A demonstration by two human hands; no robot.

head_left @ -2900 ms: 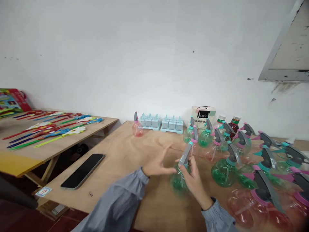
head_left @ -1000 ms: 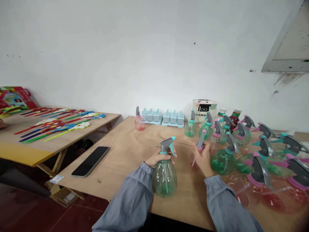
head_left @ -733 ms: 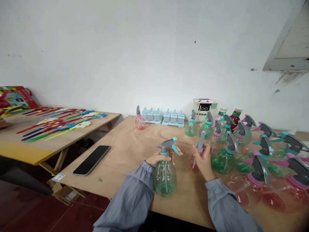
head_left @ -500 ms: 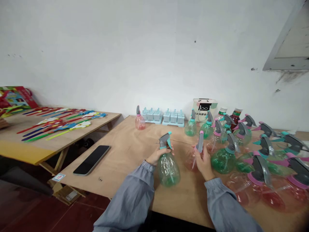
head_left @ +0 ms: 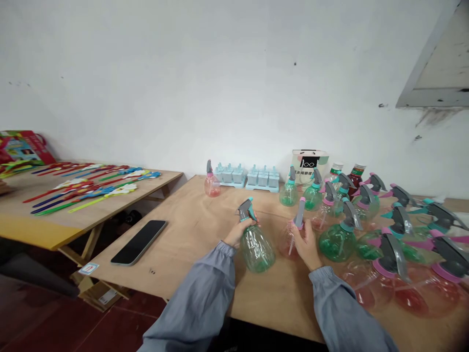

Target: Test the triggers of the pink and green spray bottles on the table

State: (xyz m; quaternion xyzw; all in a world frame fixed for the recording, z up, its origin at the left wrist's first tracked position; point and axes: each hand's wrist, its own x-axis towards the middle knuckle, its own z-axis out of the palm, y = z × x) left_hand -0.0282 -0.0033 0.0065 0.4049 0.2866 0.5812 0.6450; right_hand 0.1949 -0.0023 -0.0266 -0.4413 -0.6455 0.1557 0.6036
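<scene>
Side surface: a pale wooden board at 9 o'clock, carrying a row of thin, bright plastic sticks [head_left: 84,188].
Phone [head_left: 139,235]: flat, glossy black slab, lying at 8 o'clock on the main surface [head_left: 190,230], which is bare grained plywood.
Left hand [head_left: 238,233]: closed round the neck of the green bottle [head_left: 256,246], just under its grey and teal trigger head.
Green bottle: clear, ribbed, pear-shaped plastic, tilted with its base toward 5 o'clock, apart from the group.
Pink bottle [head_left: 287,242]: clear rosy plastic with a grey and pink head, at 3 o'clock of the green one.
Right hand [head_left: 306,242]: wrapped round the pink bottle's neck, fingers closed.
Group [head_left: 366,220]: many like bottles, green and pink, crowded from 1 to 4 o'clock, some lying down.
Back row: pale blue moulds [head_left: 246,176] at 12 o'clock.
Progress, as I judge it: two bottles in hand, most of the group untouched.
</scene>
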